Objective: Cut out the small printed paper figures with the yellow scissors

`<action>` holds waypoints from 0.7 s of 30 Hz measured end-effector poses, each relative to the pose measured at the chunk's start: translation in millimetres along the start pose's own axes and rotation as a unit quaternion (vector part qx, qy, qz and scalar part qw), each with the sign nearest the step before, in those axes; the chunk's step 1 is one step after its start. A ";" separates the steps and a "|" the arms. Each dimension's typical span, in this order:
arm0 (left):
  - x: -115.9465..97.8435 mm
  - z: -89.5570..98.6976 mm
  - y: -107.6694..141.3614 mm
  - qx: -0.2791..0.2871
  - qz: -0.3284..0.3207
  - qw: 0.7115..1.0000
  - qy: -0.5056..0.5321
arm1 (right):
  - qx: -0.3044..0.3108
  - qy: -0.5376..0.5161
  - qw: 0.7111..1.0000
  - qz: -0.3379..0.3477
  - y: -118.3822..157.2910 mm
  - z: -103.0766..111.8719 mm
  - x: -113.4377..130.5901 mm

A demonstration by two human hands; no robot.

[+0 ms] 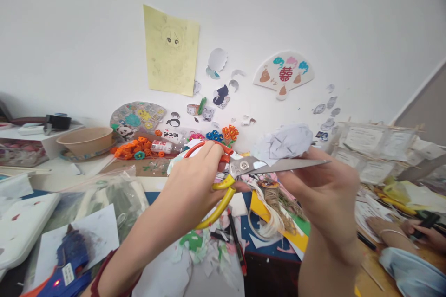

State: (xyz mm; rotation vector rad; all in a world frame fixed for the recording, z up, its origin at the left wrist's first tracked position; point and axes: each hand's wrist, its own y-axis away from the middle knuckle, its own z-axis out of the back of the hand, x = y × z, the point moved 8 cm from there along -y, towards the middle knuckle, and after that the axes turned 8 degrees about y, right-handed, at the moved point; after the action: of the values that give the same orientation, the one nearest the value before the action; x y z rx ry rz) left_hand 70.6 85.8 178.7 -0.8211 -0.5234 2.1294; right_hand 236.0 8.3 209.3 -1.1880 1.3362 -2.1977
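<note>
My left hand (pixel 198 171) is closed around the red and yellow handles of a pair of scissors (pixel 244 165). The blades point right and look nearly together. They cross in front of my right hand, along the lower edge of a rounded piece of white paper (pixel 287 141) with dark pencil-like lines. My right hand (pixel 327 185) pinches that paper at its right side, with the fingers partly hidden behind the blade. Below the hands lie paper scraps (pixel 205 246) in green, white and pink.
A blue hot glue gun (pixel 71 250) with a lit red light lies at lower left. Twine (pixel 275 199) and a black pen (pixel 237 236) lie mid-table. A tan bowl (pixel 85 141) stands back left. At right is another person's hand (pixel 386 229), near hanging cards (pixel 362 141).
</note>
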 end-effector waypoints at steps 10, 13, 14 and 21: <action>0.2 2.3 0.3 0.009 0.009 1.000 0.018 | -0.009 0.005 1.000 0.002 -1.5 1.0 0.0; -1.7 5.0 1.3 0.005 0.005 1.000 0.016 | 0.000 0.009 1.000 0.005 -1.8 0.9 1.2; -1.8 4.9 1.3 0.006 0.007 1.000 0.018 | 0.002 0.011 1.000 0.006 -1.9 0.9 1.8; -2.2 0.5 -0.8 0.019 0.008 0.999 0.037 | 0.033 0.025 0.999 0.013 -2.6 -5.4 5.9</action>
State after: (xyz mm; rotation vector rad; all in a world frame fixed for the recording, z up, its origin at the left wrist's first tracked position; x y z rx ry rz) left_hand 71.8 84.5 180.4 -0.8819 -0.4369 2.1093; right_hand 228.6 9.2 213.1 -1.0915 1.2801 -2.2489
